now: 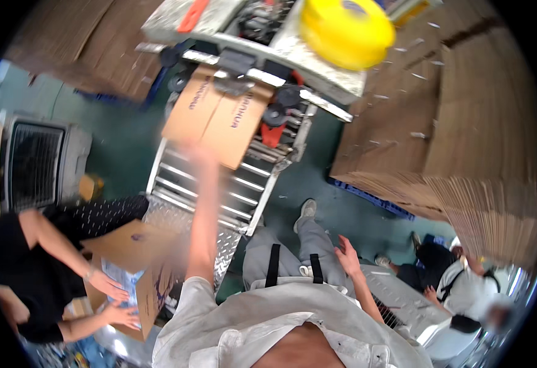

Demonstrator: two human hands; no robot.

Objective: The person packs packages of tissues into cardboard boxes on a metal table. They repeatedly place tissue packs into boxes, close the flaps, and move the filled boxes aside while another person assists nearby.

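One sealed cardboard box (pixel 218 116) sits on the roller conveyor (pixel 219 190), half under the taping machine (pixel 268 43), and your left hand (pixel 198 153) reaches up to its near edge, too blurred to tell whether open or closed. Your right hand (pixel 348 254) hangs open and empty by your hip. Push off-centre and the box could skew and jam; fingers near the rollers could get pinched. I count one yellow tape roll (pixel 347 32), two stacks of flat cartons (pixel 458 141), one open box (pixel 139 276) under a co-worker's two hands.

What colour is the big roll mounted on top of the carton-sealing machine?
Bright yellow: the roll sits at the top of the head view, above the cardboard carton on the roller conveyor.
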